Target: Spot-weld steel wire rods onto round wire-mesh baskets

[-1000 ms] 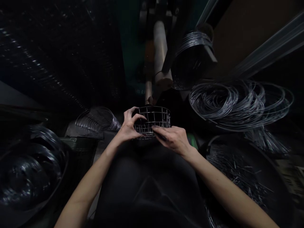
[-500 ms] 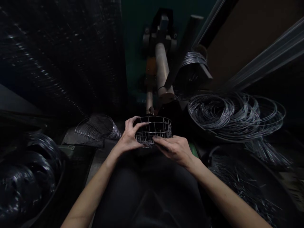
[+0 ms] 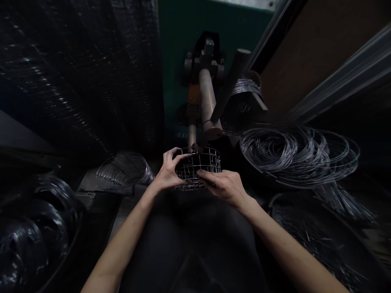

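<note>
A round wire basket (image 3: 198, 162) of shiny metal rods is held in front of my body, just below the machine's electrode arms. My left hand (image 3: 169, 170) grips its left side, with the thumb low and the fingers along the upper rim. From the right, my right hand (image 3: 224, 185) presses its fingers and thumb on the near lower part of the basket. The upper metal arm (image 3: 209, 101) of the machine ends just above the far rim. A thinner lower rod (image 3: 192, 136) reaches down to the basket's far side; their exact contact is hidden.
Wire rings (image 3: 125, 169) lie on a ledge at left, and coiled rings (image 3: 45, 219) fill a container at lower left. More wire hoops (image 3: 293, 154) sit in a tub at right, above a dark bin (image 3: 320, 236) of cut wires. Plastic-wrapped stacks (image 3: 76, 73) rise at left.
The machine and surroundings appear lower in the picture as the view tilts up. Both hands keep hold of the basket, which seems tilted or turned slightly.
</note>
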`<state>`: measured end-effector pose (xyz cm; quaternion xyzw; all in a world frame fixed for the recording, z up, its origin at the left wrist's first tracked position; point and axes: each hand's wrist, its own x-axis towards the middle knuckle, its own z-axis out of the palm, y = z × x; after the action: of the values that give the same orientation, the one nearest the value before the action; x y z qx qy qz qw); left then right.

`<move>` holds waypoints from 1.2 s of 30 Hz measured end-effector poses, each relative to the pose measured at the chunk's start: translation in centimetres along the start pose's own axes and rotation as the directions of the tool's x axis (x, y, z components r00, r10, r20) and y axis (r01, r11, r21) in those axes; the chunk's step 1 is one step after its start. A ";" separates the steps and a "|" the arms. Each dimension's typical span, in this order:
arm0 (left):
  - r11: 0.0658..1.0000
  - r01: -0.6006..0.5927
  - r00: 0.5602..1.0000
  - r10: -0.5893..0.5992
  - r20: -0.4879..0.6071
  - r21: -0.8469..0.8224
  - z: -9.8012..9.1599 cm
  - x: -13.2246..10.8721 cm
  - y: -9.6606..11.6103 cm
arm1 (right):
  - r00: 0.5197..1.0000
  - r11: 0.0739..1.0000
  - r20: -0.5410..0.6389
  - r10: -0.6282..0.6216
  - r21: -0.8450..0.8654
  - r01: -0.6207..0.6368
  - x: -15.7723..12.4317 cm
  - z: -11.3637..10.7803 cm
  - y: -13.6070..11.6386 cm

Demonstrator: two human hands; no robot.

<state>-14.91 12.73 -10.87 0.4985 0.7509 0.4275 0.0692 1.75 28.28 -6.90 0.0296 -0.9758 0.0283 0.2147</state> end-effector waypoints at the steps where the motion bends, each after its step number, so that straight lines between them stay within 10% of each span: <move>1: 1.000 -0.007 1.000 0.007 0.000 0.001 0.0 0.1 -0.1 | 1.000 1.000 -0.013 -0.002 -0.006 0.001 0.1 0.0 0.0; 20: 0.998 0.055 0.998 -0.056 -0.004 -0.033 -0.9 3.5 -1.4 | 0.970 0.971 -0.046 0.237 -0.002 -0.238 2.3 0.9 1.0; 36: 0.998 0.043 0.999 -0.043 -0.019 -0.043 -1.6 6.3 -2.7 | 0.780 0.750 -0.145 0.609 0.425 -0.507 3.0 0.2 3.0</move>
<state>-20.72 16.56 -9.73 0.4764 0.7529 0.4467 0.0815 -1.25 31.09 -5.95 -0.2312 -0.8767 0.2751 0.3199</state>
